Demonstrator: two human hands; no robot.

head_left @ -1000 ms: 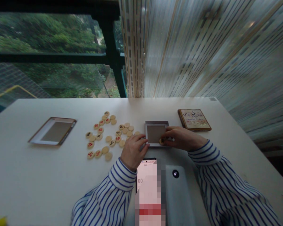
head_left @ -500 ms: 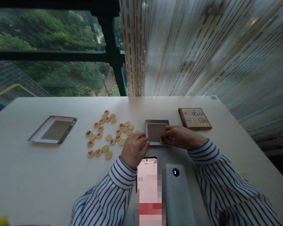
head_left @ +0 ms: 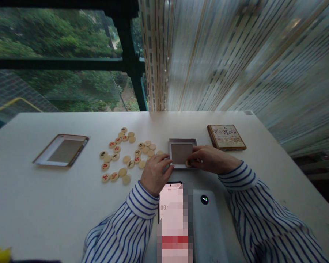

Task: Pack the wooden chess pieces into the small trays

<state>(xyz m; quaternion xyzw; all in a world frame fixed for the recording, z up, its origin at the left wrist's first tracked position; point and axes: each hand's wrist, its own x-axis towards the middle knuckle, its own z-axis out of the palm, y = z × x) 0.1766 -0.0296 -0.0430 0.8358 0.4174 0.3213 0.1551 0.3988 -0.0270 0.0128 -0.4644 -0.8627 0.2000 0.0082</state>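
The shallow grey box tray (head_left: 182,140) lies on the table between my hands, its brown inside floor showing. At its left wall and near corner, my left hand (head_left: 157,172) has fingers and thumb closed on the edge. My right hand (head_left: 208,159) reaches in from the right with a round wooden Chinese chess piece (head_left: 188,163) pinched in its fingertips. That piece is low at the tray's near right corner; whether it touches the floor is hidden. Left of the tray, several chess pieces (head_left: 137,159) lie loose, with red characters, black characters or plain faces up.
An open box lid (head_left: 83,145) lies at the left. A flat decorated box (head_left: 227,137) sits at the back right. In front of my hands are a phone (head_left: 171,212) and a pale device with a small round display (head_left: 208,223). A window and striped curtain stand behind the table.
Both hands, the tray and the held chess piece stay practically in place. The small round display on the pale device looks different, with a green mark showing now.
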